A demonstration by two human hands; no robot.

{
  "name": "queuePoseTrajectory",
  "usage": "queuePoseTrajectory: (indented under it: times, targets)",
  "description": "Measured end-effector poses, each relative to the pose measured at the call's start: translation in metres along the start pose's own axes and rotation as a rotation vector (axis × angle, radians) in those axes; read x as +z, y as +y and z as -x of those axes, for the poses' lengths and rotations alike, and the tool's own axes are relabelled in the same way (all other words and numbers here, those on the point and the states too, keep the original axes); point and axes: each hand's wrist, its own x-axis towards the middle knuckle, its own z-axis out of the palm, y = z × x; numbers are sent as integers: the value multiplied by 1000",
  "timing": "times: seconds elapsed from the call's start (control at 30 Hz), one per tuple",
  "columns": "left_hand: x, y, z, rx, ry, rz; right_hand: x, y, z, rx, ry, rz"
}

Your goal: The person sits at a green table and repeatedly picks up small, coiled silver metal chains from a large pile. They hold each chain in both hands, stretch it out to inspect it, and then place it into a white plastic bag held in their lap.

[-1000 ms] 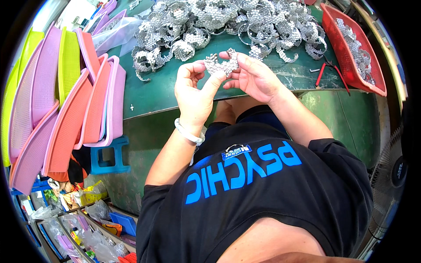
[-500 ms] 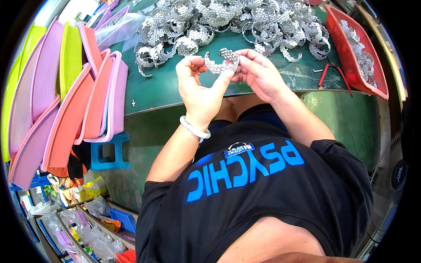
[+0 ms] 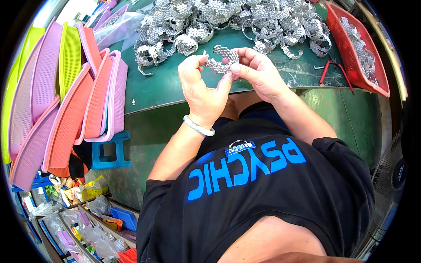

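Note:
A curved silver-grey band of small linked plates (image 3: 215, 67) is held up between my two hands, over the table's near edge. My left hand (image 3: 199, 85) is closed on its lower left part, the thumb reaching right along its underside. The right end is pinched between the thumb and fingers of my right hand (image 3: 259, 73). Both thumb tips nearly meet at the band's lower right. My fingers hide parts of the band. Just beyond lies a large heap of similar silver bands (image 3: 193, 33).
The green table (image 3: 151, 90) bears red-handled pliers (image 3: 325, 72) at right, beside a red basket (image 3: 380, 83) of silver bands. Stacked pink, purple and lime baskets (image 3: 66, 127) stand at left, near a blue stool (image 3: 112, 163). A fan (image 3: 386, 160) is at far right.
The band has turned between my fingers, its open curve now facing more to the left. My right thumb has shifted down and left onto it, and my left fingers have moved slightly.

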Motion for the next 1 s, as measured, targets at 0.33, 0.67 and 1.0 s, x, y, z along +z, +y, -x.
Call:
queuePoseTrajectory:
  times: [0.33, 0.67, 1.0]
  targets:
    - [2, -8, 4, -142, -3, 290, -3, -6, -1, 4, 34, -123]
    - [3, -7, 2, -221, -3, 306, -10, -1, -3, 55, -11, -197]
    - [3, -2, 1, -111, 1, 231, -9, -1, -3, 40, -55, -59]
